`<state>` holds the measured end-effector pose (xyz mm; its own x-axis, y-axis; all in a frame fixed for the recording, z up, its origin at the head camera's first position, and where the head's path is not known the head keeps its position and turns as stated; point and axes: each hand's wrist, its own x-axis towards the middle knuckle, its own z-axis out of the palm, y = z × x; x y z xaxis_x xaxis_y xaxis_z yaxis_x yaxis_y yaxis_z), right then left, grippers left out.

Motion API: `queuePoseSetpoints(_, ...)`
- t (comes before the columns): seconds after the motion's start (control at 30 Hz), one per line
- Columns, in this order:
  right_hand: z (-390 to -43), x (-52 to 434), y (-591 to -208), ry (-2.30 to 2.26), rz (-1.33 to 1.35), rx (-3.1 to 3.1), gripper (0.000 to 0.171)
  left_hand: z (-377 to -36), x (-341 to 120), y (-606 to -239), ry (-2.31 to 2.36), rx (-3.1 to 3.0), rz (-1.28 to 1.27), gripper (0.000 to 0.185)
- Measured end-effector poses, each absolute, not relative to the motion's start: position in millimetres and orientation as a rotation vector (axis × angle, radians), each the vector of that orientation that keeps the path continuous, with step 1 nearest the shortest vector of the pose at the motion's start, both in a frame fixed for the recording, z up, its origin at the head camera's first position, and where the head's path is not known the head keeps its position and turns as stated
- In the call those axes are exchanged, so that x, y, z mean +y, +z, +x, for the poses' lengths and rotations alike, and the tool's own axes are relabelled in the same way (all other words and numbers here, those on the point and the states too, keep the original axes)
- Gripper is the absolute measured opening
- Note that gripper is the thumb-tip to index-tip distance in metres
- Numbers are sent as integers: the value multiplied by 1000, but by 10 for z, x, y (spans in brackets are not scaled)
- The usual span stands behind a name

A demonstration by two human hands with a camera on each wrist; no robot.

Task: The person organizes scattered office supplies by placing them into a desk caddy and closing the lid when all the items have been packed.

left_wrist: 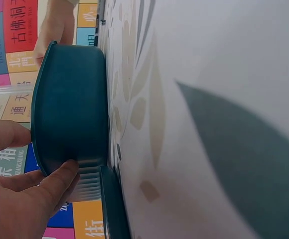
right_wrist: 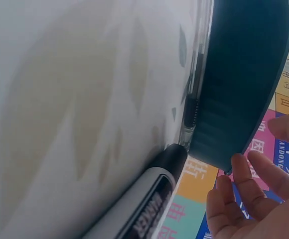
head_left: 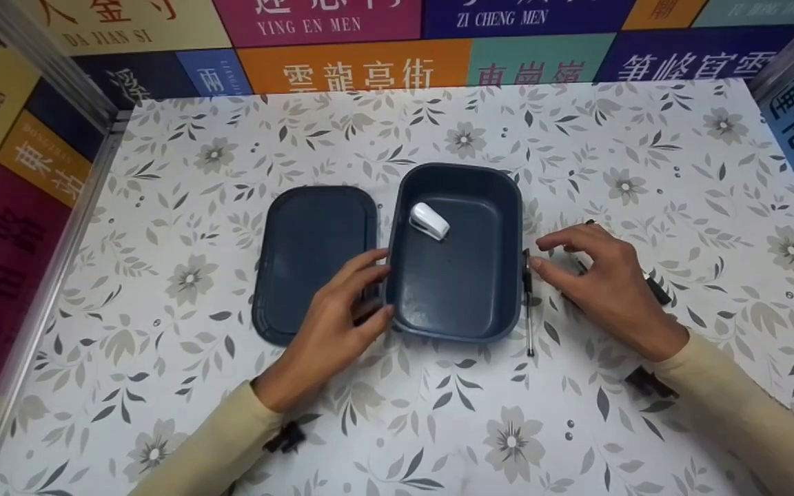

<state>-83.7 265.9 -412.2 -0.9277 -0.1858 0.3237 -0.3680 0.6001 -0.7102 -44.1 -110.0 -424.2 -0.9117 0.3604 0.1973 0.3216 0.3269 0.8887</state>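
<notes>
A dark blue plastic box (head_left: 459, 289) stands uncovered on the table, with a small white stapler (head_left: 429, 220) lying inside toward its left wall. My left hand (head_left: 342, 317) touches the box's left side; in the left wrist view its fingers (left_wrist: 60, 181) lie against the outer wall, near the rim. To the right of the box, my right hand (head_left: 604, 289) hovers with loosely bent fingers, holding nothing. Between this hand and the box lies a clear pen (head_left: 529, 320) with a dark grip, close along the wall. A white marker (right_wrist: 144, 199) with a black cap lies beneath the right hand, mostly hidden in the head view.
The matching dark blue lid (head_left: 300, 269) lies flat at the left of the box, partly under my left hand. A floral cloth (head_left: 507, 399) covers the table. Panels with large printed characters (head_left: 355, 69) border the back and sides.
</notes>
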Motion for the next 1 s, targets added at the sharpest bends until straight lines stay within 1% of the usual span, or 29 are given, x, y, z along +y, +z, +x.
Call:
queuePoseSetpoints(0.33, -837, 2715, -4213, 1144, 499, -2682, 17, -448, -1106, -4233, 1679, 2543, 664, 51)
queuePoseSetpoints(0.57, -812, 2697, -4216, 1067, 499, -2764, 15, -445, -1106, -4237, 1683, 2541, 663, 51)
queuePoseSetpoints(0.8, -792, 2701, -4233, 1003, 523, -2869, 18, -442, -1098, -4240, 1684, 2540, 659, 50)
queuePoseSetpoints(1.0, -782, 2667, -4219, 972, 513, -2941, 15, -435, -1096, -4242, 1694, 2529, 653, 50)
